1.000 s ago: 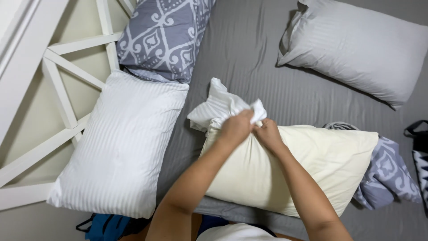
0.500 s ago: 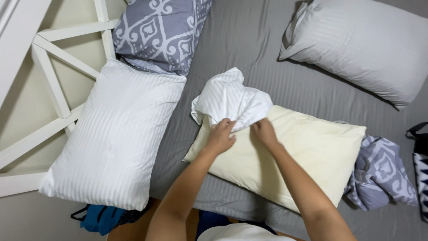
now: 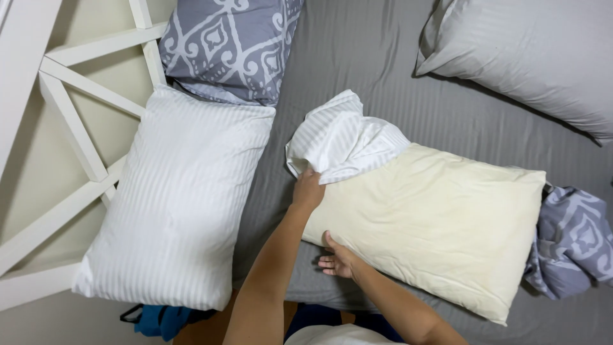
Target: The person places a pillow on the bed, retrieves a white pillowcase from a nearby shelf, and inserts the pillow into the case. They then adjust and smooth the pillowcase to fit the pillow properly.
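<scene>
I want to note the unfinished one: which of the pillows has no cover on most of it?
The cream pillow under both hands: bare yellowish fabric, with a white striped case bunched at one corner. The others are fully covered.

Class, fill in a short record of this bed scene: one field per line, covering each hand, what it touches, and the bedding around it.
Left hand: grip closed on the bunched white striped pillowcase
Right hand: fingers tucked under the near edge of the bare cream pillow
Pillowcase position: covers only one corner of the cream pillow
Surface: grey sheet
Nearby: white striped pillow, patterned grey pillow, plain grey pillow, crumpled patterned cloth
</scene>
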